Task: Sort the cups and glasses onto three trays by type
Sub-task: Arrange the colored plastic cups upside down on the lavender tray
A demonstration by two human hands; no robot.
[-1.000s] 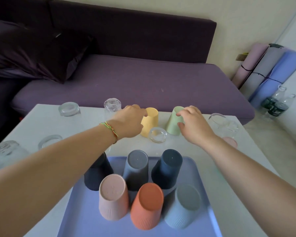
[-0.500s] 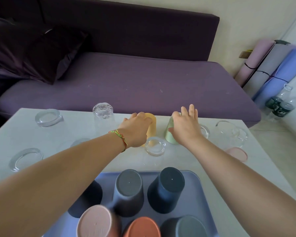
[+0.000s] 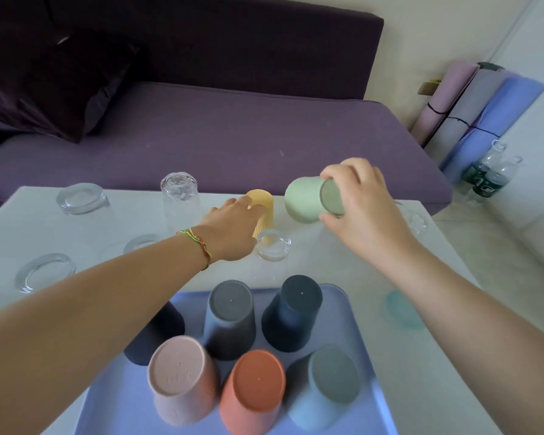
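Observation:
My right hand point(image 3: 363, 208) holds a pale green plastic cup point(image 3: 308, 200) lifted off the table and tipped on its side, base toward me. My left hand point(image 3: 233, 229) wraps around an upside-down yellow ribbed cup point(image 3: 263, 204) that stands on the white table point(image 3: 374, 271). A blue tray point(image 3: 349, 315) near me carries several upside-down plastic cups: dark grey point(image 3: 230, 315), navy point(image 3: 294, 312), pink point(image 3: 181, 378), orange point(image 3: 253, 390) and grey-blue point(image 3: 327, 384). Another dark cup is partly hidden under my left forearm.
Clear glasses stand upside down on the table: a tall one point(image 3: 179, 193), low ones at the far left point(image 3: 80, 199), left point(image 3: 44, 273) and just in front of the yellow cup point(image 3: 273, 244). A purple sofa lies beyond the table. Rolled mats and bottles stand at the right.
My right hand has closed on the green cup, lifted it off the table and tipped it sideways. My left hand stays at the yellow cup.

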